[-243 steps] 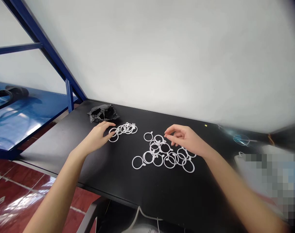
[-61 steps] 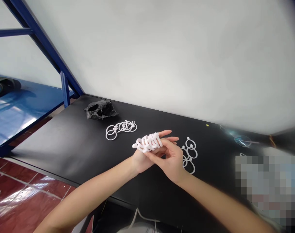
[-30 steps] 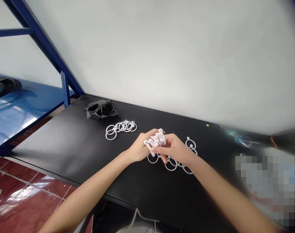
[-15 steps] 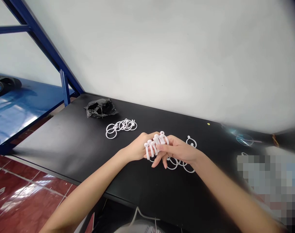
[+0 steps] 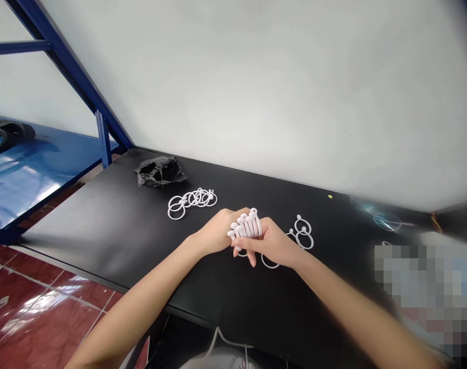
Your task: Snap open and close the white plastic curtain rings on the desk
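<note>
A row of white plastic curtain rings [image 5: 245, 225], each with a small round eyelet, is bunched between my two hands above the black table. My left hand [image 5: 220, 230] holds the bunch from the left; its fingers are mostly hidden behind the rings. My right hand [image 5: 269, 241] closes on the rings from the right, thumb across their front, with fingertips showing below. More loose white curtain rings [image 5: 304, 239] lie on the table beside and partly behind my right hand. Another group of overlapping curtain rings [image 5: 193, 199] rests to the left, beyond my left forearm.
A crumpled black plastic bag [image 5: 160, 171] sits near the back of the black table [image 5: 114, 220]. Clear plastic wrapping [image 5: 387, 221] lies at the right, and a small yellow bit [image 5: 330, 197] near the wall. A blue metal frame [image 5: 69, 66] rises on the left.
The held rings have come closer together into a tighter, more even row. My right hand has shifted slightly left and down, uncovering more of the loose rings on the table.
</note>
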`<act>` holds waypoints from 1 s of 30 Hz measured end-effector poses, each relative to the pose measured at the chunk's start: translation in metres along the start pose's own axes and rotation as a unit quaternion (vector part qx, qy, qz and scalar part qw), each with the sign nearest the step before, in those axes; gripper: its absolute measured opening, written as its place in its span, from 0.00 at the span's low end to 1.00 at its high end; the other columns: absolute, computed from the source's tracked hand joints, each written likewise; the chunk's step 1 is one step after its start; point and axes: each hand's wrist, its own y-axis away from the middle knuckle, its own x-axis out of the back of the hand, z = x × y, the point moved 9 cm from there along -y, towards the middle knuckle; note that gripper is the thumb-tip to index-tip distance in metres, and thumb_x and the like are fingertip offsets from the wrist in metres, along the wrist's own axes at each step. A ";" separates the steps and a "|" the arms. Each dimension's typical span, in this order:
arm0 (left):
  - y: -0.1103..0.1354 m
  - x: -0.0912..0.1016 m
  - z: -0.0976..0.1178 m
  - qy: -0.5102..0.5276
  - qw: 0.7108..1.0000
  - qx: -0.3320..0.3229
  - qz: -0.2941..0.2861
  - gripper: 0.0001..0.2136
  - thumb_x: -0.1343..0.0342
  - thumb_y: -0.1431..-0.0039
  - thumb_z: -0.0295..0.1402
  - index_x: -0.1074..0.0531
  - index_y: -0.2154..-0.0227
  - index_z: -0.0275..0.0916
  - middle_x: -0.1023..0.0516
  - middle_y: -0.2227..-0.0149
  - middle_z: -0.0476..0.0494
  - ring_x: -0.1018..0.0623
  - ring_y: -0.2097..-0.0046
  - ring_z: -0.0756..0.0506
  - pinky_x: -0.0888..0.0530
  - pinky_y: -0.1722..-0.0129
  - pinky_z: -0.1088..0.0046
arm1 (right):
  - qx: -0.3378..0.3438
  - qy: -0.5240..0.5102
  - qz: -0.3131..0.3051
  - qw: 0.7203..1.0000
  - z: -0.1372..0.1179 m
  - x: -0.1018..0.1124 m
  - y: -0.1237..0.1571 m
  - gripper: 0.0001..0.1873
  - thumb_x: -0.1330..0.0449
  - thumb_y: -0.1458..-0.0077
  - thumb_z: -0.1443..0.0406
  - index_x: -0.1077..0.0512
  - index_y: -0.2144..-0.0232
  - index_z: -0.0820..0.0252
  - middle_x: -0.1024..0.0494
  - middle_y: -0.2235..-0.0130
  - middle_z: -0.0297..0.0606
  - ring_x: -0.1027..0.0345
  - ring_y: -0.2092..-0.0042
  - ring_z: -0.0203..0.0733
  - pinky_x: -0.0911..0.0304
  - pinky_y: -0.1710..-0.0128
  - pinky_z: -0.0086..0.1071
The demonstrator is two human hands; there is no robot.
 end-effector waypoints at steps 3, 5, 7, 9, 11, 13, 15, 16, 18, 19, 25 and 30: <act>0.000 0.003 0.000 -0.037 0.999 -0.003 0.016 0.09 0.48 0.51 0.21 0.30 0.66 0.34 0.27 0.77 0.53 0.28 0.79 0.53 0.36 0.79 0.81 | 0.007 -0.016 0.026 1.000 0.000 0.000 0.000 0.18 0.37 0.44 0.56 0.23 0.79 0.63 0.28 0.86 0.31 0.27 0.73 0.38 0.32 0.55 0.37; 0.000 0.003 0.000 -0.060 0.998 -0.011 0.026 0.09 0.48 0.51 0.22 0.30 0.65 0.34 0.27 0.77 0.52 0.28 0.79 0.52 0.36 0.78 0.80 | 0.004 -0.032 0.044 0.999 0.001 0.000 0.001 0.21 0.38 0.43 0.55 0.25 0.81 0.62 0.29 0.86 0.31 0.28 0.74 0.38 0.31 0.57 0.37; 0.000 0.002 -0.002 -0.080 0.996 -0.019 0.030 0.11 0.47 0.52 0.22 0.29 0.63 0.34 0.25 0.75 0.51 0.27 0.77 0.52 0.35 0.77 0.79 | -0.006 -0.052 0.059 0.997 0.002 -0.001 0.001 0.22 0.39 0.43 0.53 0.27 0.81 0.62 0.29 0.86 0.31 0.27 0.76 0.38 0.30 0.58 0.37; 0.001 -0.001 -0.004 -0.076 0.996 -0.025 0.028 0.13 0.46 0.51 0.23 0.29 0.60 0.35 0.24 0.72 0.50 0.26 0.74 0.51 0.33 0.75 0.79 | -0.024 -0.070 0.066 0.995 0.004 -0.003 0.002 0.24 0.40 0.43 0.51 0.28 0.81 0.63 0.28 0.85 0.32 0.26 0.76 0.39 0.29 0.60 0.38; 0.002 -0.003 -0.006 -0.035 0.999 -0.026 0.027 0.12 0.47 0.48 0.24 0.29 0.60 0.36 0.23 0.70 0.49 0.25 0.73 0.51 0.32 0.74 0.79 | -0.035 -0.074 0.069 0.994 0.005 -0.004 0.002 0.25 0.40 0.44 0.49 0.27 0.81 0.63 0.27 0.85 0.33 0.24 0.75 0.42 0.28 0.61 0.38; 0.003 -0.003 -0.007 0.020 0.999 -0.024 0.032 0.11 0.49 0.45 0.24 0.29 0.59 0.37 0.23 0.70 0.50 0.24 0.72 0.51 0.31 0.73 0.79 | -0.030 -0.062 0.065 0.995 0.003 -0.004 0.002 0.26 0.40 0.44 0.48 0.26 0.80 0.64 0.26 0.85 0.35 0.24 0.75 0.42 0.28 0.63 0.37; 0.003 -0.001 -0.006 0.054 0.998 -0.019 0.035 0.10 0.49 0.44 0.24 0.30 0.59 0.37 0.25 0.72 0.52 0.25 0.73 0.52 0.31 0.74 0.80 | -0.017 -0.047 0.043 0.998 0.001 -0.005 0.001 0.29 0.43 0.42 0.46 0.26 0.80 0.66 0.24 0.83 0.38 0.27 0.78 0.39 0.28 0.66 0.35; 0.004 -0.001 -0.005 0.060 0.997 -0.018 0.035 0.10 0.49 0.45 0.24 0.31 0.60 0.38 0.26 0.73 0.53 0.26 0.74 0.53 0.32 0.75 0.81 | -0.014 -0.042 0.025 0.999 0.000 -0.006 0.001 0.31 0.45 0.41 0.45 0.25 0.79 0.67 0.22 0.80 0.41 0.29 0.80 0.36 0.29 0.69 0.34; 0.003 0.000 -0.004 0.053 0.998 -0.013 0.030 0.09 0.48 0.45 0.24 0.32 0.61 0.38 0.28 0.76 0.55 0.29 0.77 0.54 0.35 0.78 0.82 | -0.019 -0.039 -0.014 0.999 0.001 -0.008 0.001 0.33 0.48 0.40 0.44 0.24 0.76 0.68 0.19 0.74 0.45 0.29 0.81 0.34 0.30 0.74 0.30; 0.003 0.001 -0.003 0.045 0.999 -0.010 0.027 0.08 0.49 0.45 0.24 0.33 0.62 0.38 0.30 0.77 0.56 0.30 0.78 0.54 0.36 0.78 0.83 | -0.026 -0.039 -0.033 0.998 0.001 -0.008 0.002 0.33 0.48 0.40 0.44 0.24 0.74 0.69 0.18 0.72 0.46 0.28 0.80 0.35 0.31 0.76 0.29; 0.002 0.012 0.002 -0.008 0.998 -0.021 0.055 0.02 0.49 0.41 0.28 0.37 0.69 0.37 0.34 0.77 0.56 0.36 0.78 0.56 0.39 0.79 0.82 | -0.039 -0.015 -0.011 0.999 -0.010 0.017 0.007 0.19 0.37 0.45 0.52 0.25 0.68 0.66 0.21 0.79 0.37 0.26 0.78 0.36 0.34 0.79 0.25; 0.003 0.016 0.010 -0.049 0.995 -0.052 0.064 0.04 0.50 0.38 0.31 0.36 0.68 0.37 0.33 0.75 0.54 0.36 0.77 0.56 0.39 0.78 0.81 | -0.041 0.004 0.052 0.998 -0.012 0.030 0.008 0.16 0.34 0.47 0.56 0.27 0.74 0.63 0.27 0.84 0.30 0.36 0.83 0.30 0.39 0.82 0.23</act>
